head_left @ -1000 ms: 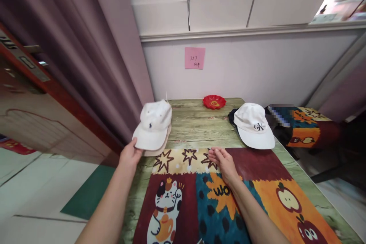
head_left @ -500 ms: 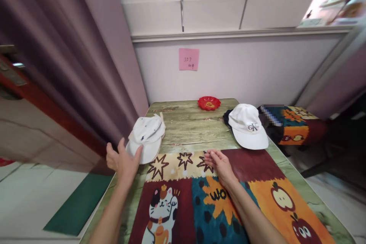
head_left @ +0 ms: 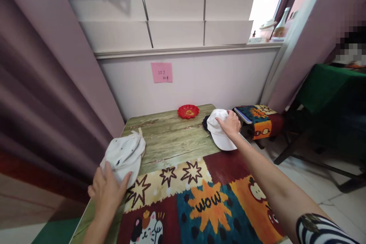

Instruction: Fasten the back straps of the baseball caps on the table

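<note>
A white cap (head_left: 126,150) with a small dark logo lies at the table's left side, its brim toward me. My left hand (head_left: 108,194) is at that brim, thumb and fingers spread apart. On the right side sits another white cap (head_left: 219,122), on top of a dark cap (head_left: 205,124) that shows only at its left edge. My right hand (head_left: 231,124) rests against the crown of this right cap, thumb and fingers apart, covering part of its front. Whether either hand grips its cap is not clear.
The wood-patterned table (head_left: 162,135) carries a colourful printed mat (head_left: 225,164) at the near side and a red scalloped dish (head_left: 188,111) at the back. A pink note (head_left: 162,73) is on the wall. Right of the table stands a stool with a printed cover (head_left: 261,127).
My right hand has moved from above the mat to the right white cap. My left hand has come over the left cap's brim. The camera view has turned to the right.
</note>
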The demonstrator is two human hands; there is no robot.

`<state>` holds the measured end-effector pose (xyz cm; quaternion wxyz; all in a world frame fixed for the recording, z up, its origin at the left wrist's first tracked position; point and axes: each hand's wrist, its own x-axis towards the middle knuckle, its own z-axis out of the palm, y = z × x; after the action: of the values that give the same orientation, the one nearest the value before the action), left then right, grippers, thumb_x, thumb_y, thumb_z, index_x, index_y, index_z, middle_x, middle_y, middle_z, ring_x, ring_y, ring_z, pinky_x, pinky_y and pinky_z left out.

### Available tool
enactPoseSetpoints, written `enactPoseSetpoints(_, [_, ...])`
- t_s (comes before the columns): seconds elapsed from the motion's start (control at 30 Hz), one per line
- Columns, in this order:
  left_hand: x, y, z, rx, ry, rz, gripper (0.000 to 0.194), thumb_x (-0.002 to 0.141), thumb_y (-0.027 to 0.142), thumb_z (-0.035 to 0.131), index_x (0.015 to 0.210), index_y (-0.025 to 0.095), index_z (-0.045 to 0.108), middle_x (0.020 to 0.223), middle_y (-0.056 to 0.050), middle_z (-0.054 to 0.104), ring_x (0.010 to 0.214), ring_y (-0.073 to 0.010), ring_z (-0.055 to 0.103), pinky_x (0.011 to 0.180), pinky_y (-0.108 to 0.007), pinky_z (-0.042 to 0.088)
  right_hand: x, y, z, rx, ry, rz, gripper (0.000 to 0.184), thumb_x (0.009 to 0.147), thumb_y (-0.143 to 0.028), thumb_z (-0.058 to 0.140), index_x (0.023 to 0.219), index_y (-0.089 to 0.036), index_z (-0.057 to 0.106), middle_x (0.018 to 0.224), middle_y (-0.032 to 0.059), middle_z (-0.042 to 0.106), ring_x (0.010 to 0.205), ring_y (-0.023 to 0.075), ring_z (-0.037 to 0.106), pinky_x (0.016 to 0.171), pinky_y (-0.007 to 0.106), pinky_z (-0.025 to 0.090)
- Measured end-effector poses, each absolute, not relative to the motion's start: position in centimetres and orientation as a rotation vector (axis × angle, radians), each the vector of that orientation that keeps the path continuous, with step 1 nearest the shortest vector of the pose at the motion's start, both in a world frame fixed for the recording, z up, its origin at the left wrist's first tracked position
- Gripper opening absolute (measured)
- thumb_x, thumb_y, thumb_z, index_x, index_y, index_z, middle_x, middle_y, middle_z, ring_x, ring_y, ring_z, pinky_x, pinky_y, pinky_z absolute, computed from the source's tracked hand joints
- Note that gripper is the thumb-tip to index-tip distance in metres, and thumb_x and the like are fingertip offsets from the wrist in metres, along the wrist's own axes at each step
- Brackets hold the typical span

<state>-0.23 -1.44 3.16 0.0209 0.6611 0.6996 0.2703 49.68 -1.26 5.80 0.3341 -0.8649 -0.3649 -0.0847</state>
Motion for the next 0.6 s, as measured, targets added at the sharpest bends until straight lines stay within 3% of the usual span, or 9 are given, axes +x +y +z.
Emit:
enactPoseSetpoints(0.07, [1.1, -1.9, 3.5, 2.133, 2.087, 0.975, 0.081, 0.083, 0.055, 0.051, 0.149, 0.009, 0.037, 0.159, -0.028, 0.022, 0.145, -0.0453, 0.024, 0.115, -0.062, 0.017, 50.4, -0.6, 5.7, -2.406, -0.981, -0.156, 0.059, 0.08, -0.052, 0.067, 0.124, -0.015, 0.057, 0.123, 0.0205, 0.064, 0.114, 0.0333, 0.059, 0.091, 0.041, 0.042])
enactPoseSetpoints(0.17, [3.0, -2.2, 4.1, 2.161, 1.874, 1.022, 0.06, 0.08, 0.047, 0.057, 0.132, 0.015, 0.057, 0.154, -0.022, 0.037, 0.141, -0.0396, 0.036, 0.114, -0.054, 0.029, 51.0, -0.3, 6.1, -2.495, -1.055, -0.022, 0.031, 0.085, -0.042, 0.062, 0.1, -0.016, 0.069, 0.102, 0.0186, 0.071, 0.098, 0.0301, 0.066, 0.082, 0.037, 0.043])
enactPoseSetpoints(0.33, [5.3, -2.5, 5.6, 1.855, 1.548, 0.922, 0.036, 0.068, 0.045, 0.074, 0.094, 0.021, 0.073, 0.113, -0.013, 0.071, 0.105, -0.0341, 0.065, 0.09, -0.041, 0.052, 51.8, -2.2, 9.5, -2.402, -1.062, -0.116, 0.024, 0.085, -0.037, 0.056, 0.09, -0.018, 0.072, 0.09, 0.0135, 0.073, 0.087, 0.0266, 0.066, 0.073, 0.033, 0.041])
enactPoseSetpoints(0.43, [7.5, -3.0, 7.0, 1.656, 1.32, 0.812, 0.037, 0.065, 0.046, 0.08, 0.092, 0.02, 0.075, 0.096, -0.011, 0.076, 0.092, -0.0308, 0.069, 0.082, -0.037, 0.053, 51.1, -4.3, 12.7, -2.069, -1.148, -0.154, 0.022, 0.081, -0.037, 0.059, 0.079, -0.018, 0.069, 0.073, 0.0061, 0.068, 0.072, 0.0209, 0.061, 0.065, 0.03, 0.038])
enactPoseSetpoints(0.6, [13.2, -4.3, 9.9, 1.365, 0.868, 0.665, 0.049, 0.074, 0.053, 0.076, 0.106, 0.016, 0.073, 0.11, -0.015, 0.075, 0.104, -0.028, 0.068, 0.093, -0.037, 0.05, 46.5, -6.9, 15.3, -1.446, -1.221, 0.429, 0.018, 0.077, -0.036, 0.062, 0.077, -0.018, 0.064, 0.058, -0.003, 0.055, 0.052, 0.0109, 0.045, 0.052, 0.025, 0.034])
